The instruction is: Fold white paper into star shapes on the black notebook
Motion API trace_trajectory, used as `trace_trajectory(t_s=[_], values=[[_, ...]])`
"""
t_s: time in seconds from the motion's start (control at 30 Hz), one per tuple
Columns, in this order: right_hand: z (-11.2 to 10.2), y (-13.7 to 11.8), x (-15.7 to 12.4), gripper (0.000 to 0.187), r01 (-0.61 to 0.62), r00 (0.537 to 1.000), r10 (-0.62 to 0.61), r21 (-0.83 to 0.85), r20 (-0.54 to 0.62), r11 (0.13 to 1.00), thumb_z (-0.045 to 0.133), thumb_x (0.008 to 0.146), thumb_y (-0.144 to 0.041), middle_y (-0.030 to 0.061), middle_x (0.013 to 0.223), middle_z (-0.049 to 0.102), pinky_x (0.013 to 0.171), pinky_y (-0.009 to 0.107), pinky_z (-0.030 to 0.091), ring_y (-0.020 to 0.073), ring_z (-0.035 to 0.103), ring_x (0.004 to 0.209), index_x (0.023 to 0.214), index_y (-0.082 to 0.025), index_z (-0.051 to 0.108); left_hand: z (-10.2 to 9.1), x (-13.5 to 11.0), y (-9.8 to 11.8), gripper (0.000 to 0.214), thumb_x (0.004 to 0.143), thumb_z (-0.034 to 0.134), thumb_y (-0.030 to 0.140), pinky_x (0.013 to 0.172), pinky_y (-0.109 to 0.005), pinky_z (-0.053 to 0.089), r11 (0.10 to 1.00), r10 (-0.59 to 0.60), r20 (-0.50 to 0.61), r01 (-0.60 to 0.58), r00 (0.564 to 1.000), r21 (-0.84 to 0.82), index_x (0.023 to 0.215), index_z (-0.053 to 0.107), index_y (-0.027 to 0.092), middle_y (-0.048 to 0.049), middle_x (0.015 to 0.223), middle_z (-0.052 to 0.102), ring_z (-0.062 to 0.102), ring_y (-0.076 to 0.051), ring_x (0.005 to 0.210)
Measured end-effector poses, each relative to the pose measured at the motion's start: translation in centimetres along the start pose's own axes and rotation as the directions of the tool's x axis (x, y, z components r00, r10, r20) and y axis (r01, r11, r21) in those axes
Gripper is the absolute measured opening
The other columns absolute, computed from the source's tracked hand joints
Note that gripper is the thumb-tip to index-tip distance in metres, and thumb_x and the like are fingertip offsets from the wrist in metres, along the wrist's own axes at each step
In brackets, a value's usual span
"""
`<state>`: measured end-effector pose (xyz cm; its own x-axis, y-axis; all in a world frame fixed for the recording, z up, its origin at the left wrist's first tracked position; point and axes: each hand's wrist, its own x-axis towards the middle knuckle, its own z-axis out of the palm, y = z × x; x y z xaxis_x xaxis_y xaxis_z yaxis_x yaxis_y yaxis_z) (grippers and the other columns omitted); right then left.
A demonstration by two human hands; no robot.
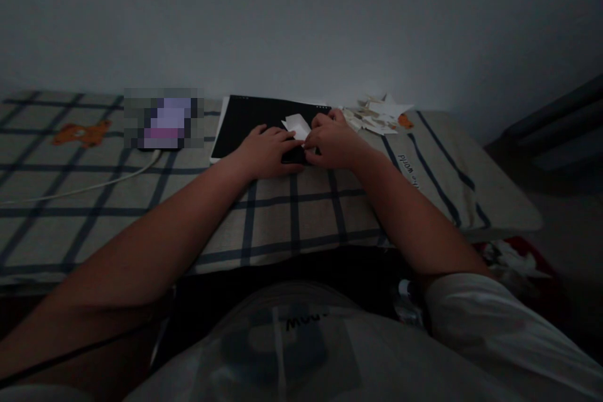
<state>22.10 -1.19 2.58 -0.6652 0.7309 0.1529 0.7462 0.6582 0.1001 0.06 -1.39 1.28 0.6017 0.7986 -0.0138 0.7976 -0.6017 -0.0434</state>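
Observation:
A small white piece of paper (296,125) lies on a black flat board (245,122) resting on a checked bed sheet (301,213). My left hand (268,152) lies flat on the board with its fingers stretched toward the paper, pressing its left edge. My right hand (332,138) is curled over the paper's right side and its fingertips pinch that edge. Both forearms reach in from the bottom of the head view.
A heap of white and tan paper scraps (379,114) lies just right of the board. A blurred device (164,118) with a white cable (89,187) lies at the left. An orange print (80,133) marks the sheet. The wall stands close behind.

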Motion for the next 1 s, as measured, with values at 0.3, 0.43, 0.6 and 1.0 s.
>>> trace_trajectory(t_s=[0.3, 0.43, 0.6, 1.0], values=[[1.1, -0.4, 0.6, 0.044, -0.08, 0.992, 0.078, -0.018, -0.1, 0.997, 0.06, 0.099, -0.032, 0.019, 0.11, 0.08, 0.116, 0.071, 0.032, 0.0413, 0.058, 0.12, 0.13, -0.017, 0.088, 0.2, 0.1, -0.2, 0.071, 0.111, 0.058, 0.066, 0.141, -0.06, 0.026, 1.0, 0.004, -0.011, -0.004, 1.0, -0.026, 0.175, 0.053, 0.035, -0.0076, 0.184, 0.049, 0.046, -0.037, 0.168], [0.8, -0.2, 0.5, 0.04, -0.076, 0.992, 0.072, -0.039, -0.107, 0.996, 0.06, 0.099, -0.032, 0.0188, 0.103, 0.079, 0.118, 0.073, 0.032, 0.041, 0.058, 0.12, 0.119, -0.016, 0.091, 0.3, 0.1, -0.1, 0.072, 0.111, 0.059, 0.067, 0.141, -0.062, 0.025, 0.999, -0.003, -0.004, 0.003, 1.0, -0.036, 0.175, 0.054, 0.034, -0.0083, 0.185, 0.048, 0.045, -0.039, 0.168], [1.1, -0.2, 0.5, 0.04, -0.063, 0.99, 0.059, -0.031, -0.127, 0.998, 0.06, 0.1, -0.034, 0.0176, 0.099, 0.078, 0.119, 0.074, 0.029, 0.0401, 0.058, 0.12, 0.118, -0.016, 0.091, 0.3, 0.1, 0.1, 0.073, 0.111, 0.059, 0.066, 0.141, -0.061, 0.024, 0.999, -0.011, -0.011, 0.011, 1.0, -0.033, 0.175, 0.054, 0.032, -0.0092, 0.184, 0.049, 0.046, -0.04, 0.167], [3.0, 4.6, 0.7, 0.049, -0.129, 0.937, 0.223, 0.326, -0.27, 0.936, 0.046, 0.11, -0.034, 0.0161, 0.142, 0.08, 0.12, 0.06, 0.039, 0.0367, 0.065, 0.134, 0.143, -0.022, 0.08, 0.3, 0.0, -0.4, 0.073, 0.11, 0.06, 0.067, 0.141, -0.058, 0.027, 0.999, 0.024, -0.014, -0.024, 1.0, -0.026, 0.173, 0.057, 0.03, -0.0096, 0.184, 0.049, 0.044, -0.038, 0.17]])
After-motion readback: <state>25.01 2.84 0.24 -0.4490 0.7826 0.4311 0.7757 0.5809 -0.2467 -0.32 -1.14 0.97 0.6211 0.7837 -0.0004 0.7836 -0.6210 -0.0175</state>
